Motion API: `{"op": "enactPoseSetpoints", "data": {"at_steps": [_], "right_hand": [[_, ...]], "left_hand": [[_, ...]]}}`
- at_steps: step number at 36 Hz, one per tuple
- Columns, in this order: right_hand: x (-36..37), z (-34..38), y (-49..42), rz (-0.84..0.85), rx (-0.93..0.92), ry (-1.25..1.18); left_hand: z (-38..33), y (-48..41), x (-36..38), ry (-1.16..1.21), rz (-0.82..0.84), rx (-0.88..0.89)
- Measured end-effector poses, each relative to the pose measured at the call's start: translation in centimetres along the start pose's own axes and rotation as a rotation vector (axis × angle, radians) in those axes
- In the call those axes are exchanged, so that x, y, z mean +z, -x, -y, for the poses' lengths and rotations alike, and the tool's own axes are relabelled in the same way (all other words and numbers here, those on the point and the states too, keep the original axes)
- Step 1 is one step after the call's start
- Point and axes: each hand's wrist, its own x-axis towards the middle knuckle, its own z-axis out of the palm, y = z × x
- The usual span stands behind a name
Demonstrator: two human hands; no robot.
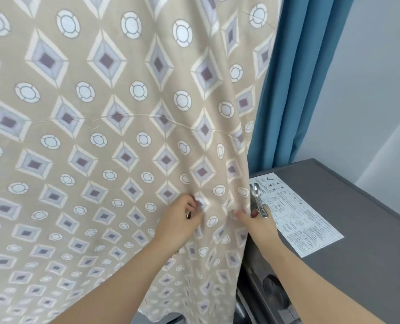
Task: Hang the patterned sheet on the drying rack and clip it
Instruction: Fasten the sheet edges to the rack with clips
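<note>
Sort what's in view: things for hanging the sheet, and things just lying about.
For the job:
sheet, pinched by the left hand
clip, held in the right hand

Just lying about:
blue curtain
grey machine
printed label on its top

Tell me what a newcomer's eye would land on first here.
A beige patterned sheet with diamonds and circles hangs across the left and centre. Low at its right edge, the left grip pinches the cloth and the right grip holds a metal clip. At right, a blue curtain hangs above a grey appliance.
</note>
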Motion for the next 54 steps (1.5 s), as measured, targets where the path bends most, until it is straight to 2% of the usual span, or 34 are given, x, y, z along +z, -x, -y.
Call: {"op": "enactPoseSetpoints", "data": {"at_steps": [5, 10, 14, 18, 21, 27, 30, 33, 37, 40, 44, 47, 52, 54], "right_hand": [[-0.7, 0.1, 0.2, -0.042, -0.049, -0.106], [1.0, 0.9, 0.8, 0.159, 0.017, -0.281], [2.0, 2.1, 0.7, 0.224, -0.009, -0.231], [1.7, 4.2, 0.4, 0.144, -0.134, -0.179], [1.0, 6.3, 0.3, 0.052, -0.285, -0.249], [0.2, 12.1, 0.9, -0.051, -0.502, -0.237], [0.0, 15.1, 2.1, -0.011, -0.607, -0.125], [0.2, 17.3, 3.0, 0.017, -0.740, 0.132], [0.2, 19.3, 3.9, -0.056, -0.836, 0.396], [-0.2, 20.5, 4.9, -0.047, -0.905, 0.412], [-0.3, 22.6, 5.9, 0.001, -0.998, 0.413], [-0.6, 24.6, 6.1, 0.170, -0.950, 0.228], [-1.2, 28.2, 6.9, 0.552, -0.590, -0.637], [-1.1, 29.4, 7.4, 0.659, -0.480, -0.882]], "left_hand": [[-0.8, -0.1, 0.8, -0.028, 0.000, 0.003], [-1.7, 0.1, 1.2, -0.115, 0.012, 0.059], [-2.1, -0.1, 0.5, -0.015, 0.008, 0.071], [-2.8, -0.3, -0.7, 0.046, -0.049, 0.116], [-3.8, -1.0, -1.8, 0.113, -0.095, 0.122], [-9.1, -2.6, -4.9, 0.221, -0.180, 0.233], [-12.5, -3.0, -6.8, 0.344, -0.199, 0.281], [-15.5, -3.1, -8.7, 0.447, -0.171, 0.309], [-17.5, -3.3, -10.9, 0.419, -0.164, 0.341], [-18.2, -3.3, -12.4, 0.344, -0.163, 0.328], [-19.8, -3.2, -14.5, 0.368, -0.073, 0.270], [-21.1, -3.4, -16.0, 0.363, -0.142, 0.327], [-23.3, -4.0, -18.1, 0.513, -0.298, 0.426], [-24.1, -4.1, -18.4, 0.512, -0.321, 0.473]]}}
